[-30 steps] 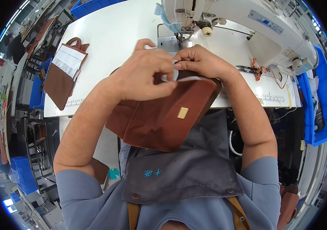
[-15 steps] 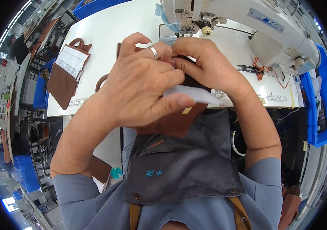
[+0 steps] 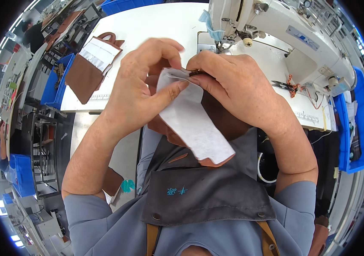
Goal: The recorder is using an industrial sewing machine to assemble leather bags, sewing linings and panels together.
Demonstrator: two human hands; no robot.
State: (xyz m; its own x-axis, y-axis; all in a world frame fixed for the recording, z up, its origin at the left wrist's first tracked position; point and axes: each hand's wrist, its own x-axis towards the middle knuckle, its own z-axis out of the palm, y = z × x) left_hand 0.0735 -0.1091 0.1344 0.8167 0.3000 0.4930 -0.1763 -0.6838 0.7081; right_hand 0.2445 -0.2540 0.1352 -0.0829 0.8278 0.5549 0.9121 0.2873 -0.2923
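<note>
The left hand [image 3: 141, 85] has its thumb on a long white-faced brown fabric flap [image 3: 192, 121], any grip behind hidden from me; the right hand [image 3: 239, 83] pinches dark-brown fabric [image 3: 218, 115] at its top; both hang above a dark-grey apron [image 3: 233, 192]; I judge this edge-matching; the next move calls for steady pinching.

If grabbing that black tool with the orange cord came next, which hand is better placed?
Probably the right hand: the black tool lies on its side of the white table, nearer than to the left hand. It would first have to release its pinch on the brown-and-white piece.
</note>
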